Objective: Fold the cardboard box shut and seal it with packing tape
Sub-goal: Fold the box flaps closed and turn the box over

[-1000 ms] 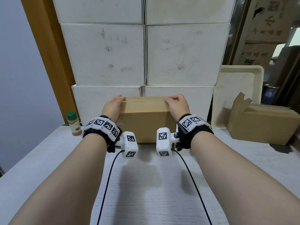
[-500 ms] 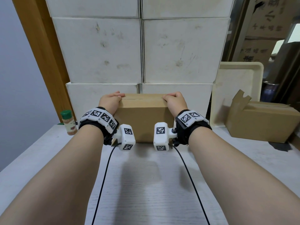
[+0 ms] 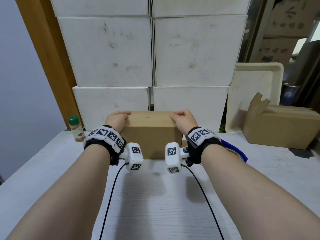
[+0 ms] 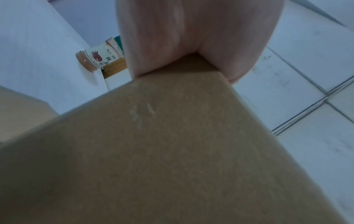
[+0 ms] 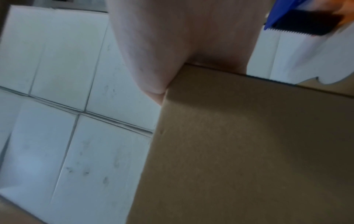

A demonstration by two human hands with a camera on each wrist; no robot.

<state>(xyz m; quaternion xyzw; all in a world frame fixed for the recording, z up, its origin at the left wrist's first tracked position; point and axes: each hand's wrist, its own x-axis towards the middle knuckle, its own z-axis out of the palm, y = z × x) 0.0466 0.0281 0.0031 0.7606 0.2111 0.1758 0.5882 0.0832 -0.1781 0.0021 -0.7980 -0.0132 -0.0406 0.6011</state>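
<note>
Both hands, left hand [image 3: 116, 120] and right hand [image 3: 183, 120], curl their grip over the top corners of the cardboard box [image 3: 150, 135]. Better to press the flaps flat and level, then reach for the tape dispenser [image 3: 237, 151].

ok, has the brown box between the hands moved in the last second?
Yes. The box has come toward the person: in the head view its bottom edge now sits well below the spice jar, formerly only just below.

Marker-patterned wristbands [image 3: 106, 138], black cables [image 3: 110, 196]
</note>
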